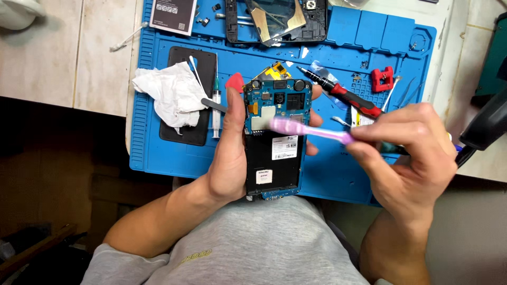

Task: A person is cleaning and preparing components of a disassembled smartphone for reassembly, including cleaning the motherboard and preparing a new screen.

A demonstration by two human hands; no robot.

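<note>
— What's in the hands?

— The left hand (229, 153) grips an opened phone (274, 140), circuit board up, fingers curled round its far edge. The right hand (409, 150) pinches a pink toothbrush (309, 129), bristles on the board.

— Room around them?

— The phone hovers over the near edge of the blue repair mat (338, 174). A crumpled tissue (169, 95) and syringe (216, 108) lie just left; a red screwdriver (348, 97) lies right, behind the brush.

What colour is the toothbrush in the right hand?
Pink toothbrush, held by the right hand; head view shows it best.
</note>
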